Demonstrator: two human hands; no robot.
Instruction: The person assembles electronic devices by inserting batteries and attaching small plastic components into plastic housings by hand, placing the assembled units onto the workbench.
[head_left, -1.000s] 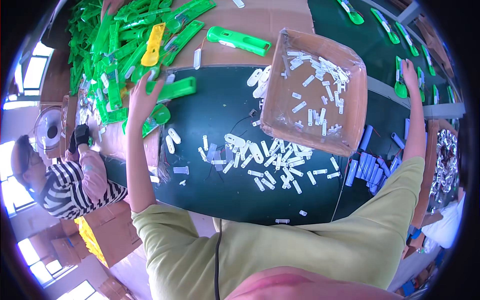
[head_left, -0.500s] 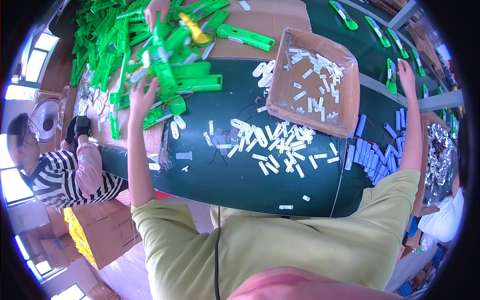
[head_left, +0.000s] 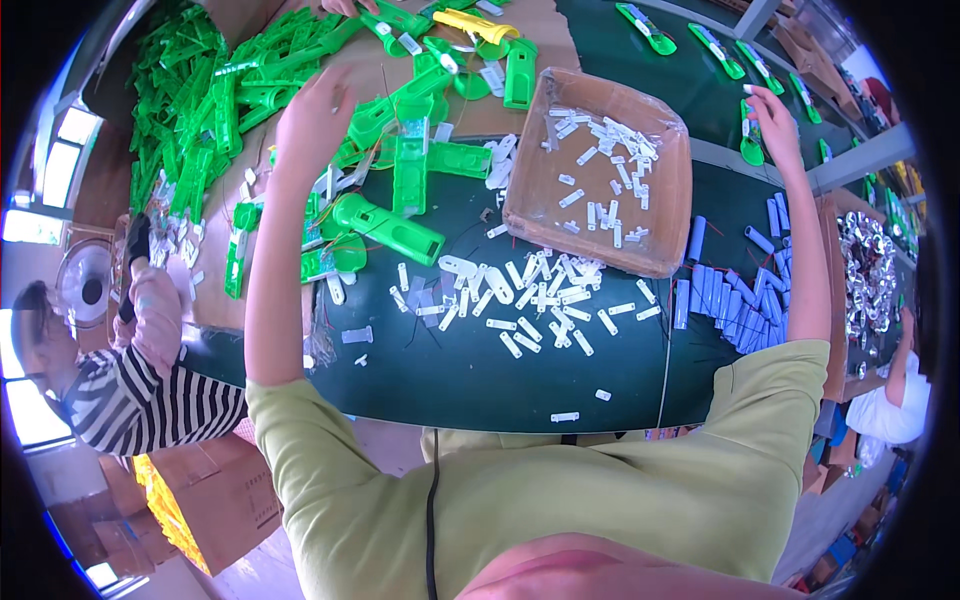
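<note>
My left hand is raised over the near edge of the green plastic housings, fingers loosely apart, holding nothing that I can see. Just beyond it and to its right lie several green housings with wires and white parts, loosely crossed over one another. One green housing lies slanted on the dark green table. My right hand is stretched far out to the right, fingers extended and apart, beside a green housing on the far belt; whether a fingertip touches it I cannot tell.
A cardboard tray of small white parts stands mid-table, with loose white strips before it. Blue cylinders lie right. A large green heap and a yellow housing lie beyond. A striped-sleeved person works left; another person's hand is at the top.
The green housings that were blurred in motion by my left hand now lie spread on the table. My left hand has lifted away from them. My right hand's fingers have spread beside the belt housing.
</note>
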